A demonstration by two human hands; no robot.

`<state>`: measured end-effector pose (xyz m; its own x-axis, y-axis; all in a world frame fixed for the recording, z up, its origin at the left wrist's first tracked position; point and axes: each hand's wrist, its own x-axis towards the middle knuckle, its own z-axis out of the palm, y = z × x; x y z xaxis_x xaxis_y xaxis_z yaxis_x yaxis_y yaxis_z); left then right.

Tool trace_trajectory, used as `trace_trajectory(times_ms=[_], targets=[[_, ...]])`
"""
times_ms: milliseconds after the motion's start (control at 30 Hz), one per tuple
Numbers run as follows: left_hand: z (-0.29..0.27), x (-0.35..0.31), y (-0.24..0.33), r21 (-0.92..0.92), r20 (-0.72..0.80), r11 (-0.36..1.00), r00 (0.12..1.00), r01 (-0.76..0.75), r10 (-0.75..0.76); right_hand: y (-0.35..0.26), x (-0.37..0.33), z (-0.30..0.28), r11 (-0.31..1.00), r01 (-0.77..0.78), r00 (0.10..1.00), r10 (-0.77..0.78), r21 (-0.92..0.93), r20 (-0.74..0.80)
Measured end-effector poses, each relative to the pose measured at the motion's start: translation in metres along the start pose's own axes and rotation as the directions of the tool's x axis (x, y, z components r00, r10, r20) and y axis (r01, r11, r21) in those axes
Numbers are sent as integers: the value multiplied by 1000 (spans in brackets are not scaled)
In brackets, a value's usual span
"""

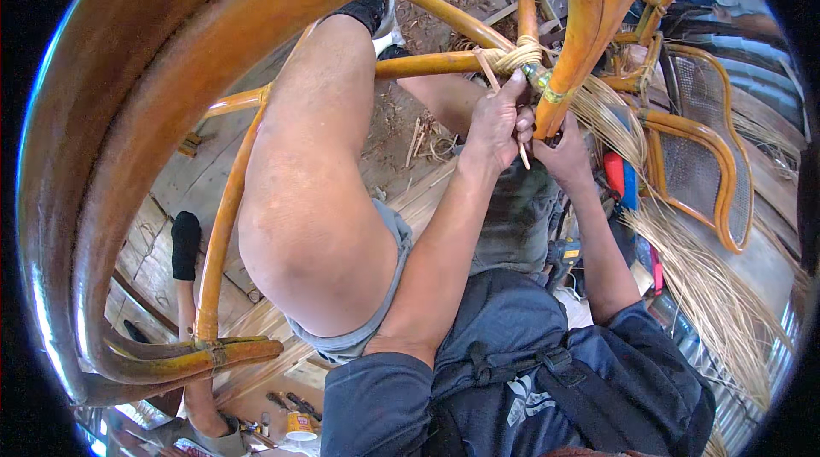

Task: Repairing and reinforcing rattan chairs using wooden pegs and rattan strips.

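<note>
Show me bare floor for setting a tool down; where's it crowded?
Likeliest: grey floorboards left of the slanted pole, beyond the black sock. Pale planks between the bent knee and left forearm look narrower. Crowded: the wrapped joint, left hand gripping a thin stick, right hand close by; farther right, a strand bundle beside a mesh-panelled frame.

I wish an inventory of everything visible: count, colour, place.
frame: one near, orange, left, top
bindings: several, tan, on frame
stick: one, tan, left hand
strands: many, straw, right
mesh: count unclear, grey, right
scraps: many, brown, floor
cup: one, yellow-white, lower left
tools: several, dark, by cup
co-worker's foot: one clear, black sock, left
shirt: one, dark, bottom
legs: two, bare, centre
left hand: one, bare, on stick
right hand: one, bare, at frame
</note>
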<state>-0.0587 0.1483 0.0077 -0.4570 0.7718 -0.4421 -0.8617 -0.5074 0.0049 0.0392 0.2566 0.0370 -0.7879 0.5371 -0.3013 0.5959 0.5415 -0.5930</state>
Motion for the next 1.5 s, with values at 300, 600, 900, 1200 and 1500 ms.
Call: trace_trajectory(times_ms=[300, 600, 900, 1200, 1500], targets=[[1, 0, 2, 25, -13, 999, 1000, 25, -24, -6, -1, 1, 998, 56, 998, -56, -24, 19], [5, 3, -2, 77, -71, 997, 997, 2, 3, -36, -2, -4, 999, -39, 998, 39, 0, 50], [-3, 3, -1, -10, 38, 998, 998, 57, -57, -25, 7, -7, 993, -20, 992, 5, 116, 129], [-7, 5, 2, 33, 78, 996, 994, 77, -79, -36, 7, -9, 979, -80, 975, 38, 188, 217], [-8, 6, 3, -22, 122, 996, 989, 87, -84, -8, 13, -1, 977, -36, 986, 1, 210, 166]])
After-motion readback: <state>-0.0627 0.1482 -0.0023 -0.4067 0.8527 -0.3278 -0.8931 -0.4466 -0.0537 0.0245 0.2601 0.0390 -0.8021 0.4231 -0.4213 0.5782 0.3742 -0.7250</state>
